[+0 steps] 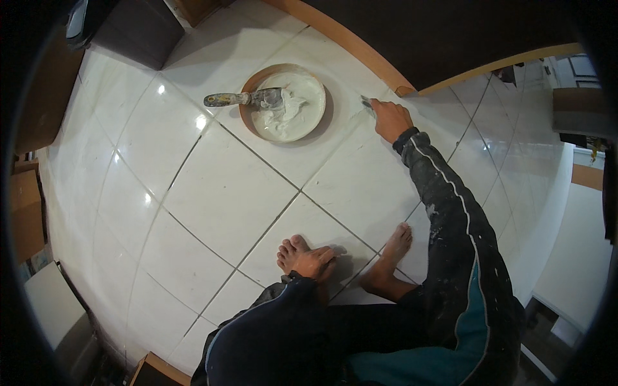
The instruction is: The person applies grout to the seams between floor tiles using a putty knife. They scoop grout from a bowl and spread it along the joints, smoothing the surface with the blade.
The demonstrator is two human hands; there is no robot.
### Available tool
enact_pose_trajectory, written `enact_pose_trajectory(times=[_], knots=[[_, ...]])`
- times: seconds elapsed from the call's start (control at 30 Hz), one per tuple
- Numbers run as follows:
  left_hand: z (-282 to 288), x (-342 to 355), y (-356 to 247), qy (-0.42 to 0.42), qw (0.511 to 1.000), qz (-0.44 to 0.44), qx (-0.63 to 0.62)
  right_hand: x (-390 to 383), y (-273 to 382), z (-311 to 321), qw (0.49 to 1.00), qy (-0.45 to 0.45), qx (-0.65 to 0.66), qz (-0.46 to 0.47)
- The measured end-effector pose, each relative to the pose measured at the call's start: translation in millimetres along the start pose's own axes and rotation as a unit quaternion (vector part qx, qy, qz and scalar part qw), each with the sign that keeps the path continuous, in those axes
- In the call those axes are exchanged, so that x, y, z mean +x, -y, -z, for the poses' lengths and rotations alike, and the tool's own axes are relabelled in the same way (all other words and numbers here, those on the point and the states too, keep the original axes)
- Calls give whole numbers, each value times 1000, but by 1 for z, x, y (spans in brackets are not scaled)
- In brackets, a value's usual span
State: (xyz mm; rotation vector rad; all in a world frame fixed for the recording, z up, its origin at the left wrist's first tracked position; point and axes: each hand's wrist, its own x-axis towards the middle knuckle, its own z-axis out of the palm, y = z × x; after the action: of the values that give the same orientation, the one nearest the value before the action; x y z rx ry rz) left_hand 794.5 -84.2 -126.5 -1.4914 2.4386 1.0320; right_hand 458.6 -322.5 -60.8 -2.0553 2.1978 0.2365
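My right hand (pixel 389 119) reaches out over the tiled floor, its fingers closed on a small flat scraper (pixel 366 101). Only a short grey end of the scraper shows beyond the fingertips, close to a pale smeared grout line. Left of it sits a round terracotta-coloured bowl (pixel 246 119) with white paste (pixel 293 116) inside. Across the bowl's left rim lies a putty knife (pixel 226 99), its worn handle sticking out and its blade in the paste. My left hand (pixel 317 262) hangs in front of my left foot, fingers loosely curled, with nothing visible in them.
White floor tiles (pixel 225 186) with dark grout lines spread around me. A wood-edged dark panel (pixel 360 45) stands at the upper right, near my right hand. There is a grey bin (pixel 138 32) at the upper left. My bare feet (pixel 293 252) rest on the tiles. Boxes (pixel 27 215) line the left side.
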Motion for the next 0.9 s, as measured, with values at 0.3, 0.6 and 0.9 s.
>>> enact_pose_trajectory(times=[0.3,0.6,0.9], knots=[[6,-2,-6,5,999,52,3,-35,58,-18,997,25,31,69],[-6,2,-7,43,995,93,1,-91,126,-40,987,-23,19,156],[-18,9,-4,61,988,137,-29,-135,160,-32,970,18,-11,244]])
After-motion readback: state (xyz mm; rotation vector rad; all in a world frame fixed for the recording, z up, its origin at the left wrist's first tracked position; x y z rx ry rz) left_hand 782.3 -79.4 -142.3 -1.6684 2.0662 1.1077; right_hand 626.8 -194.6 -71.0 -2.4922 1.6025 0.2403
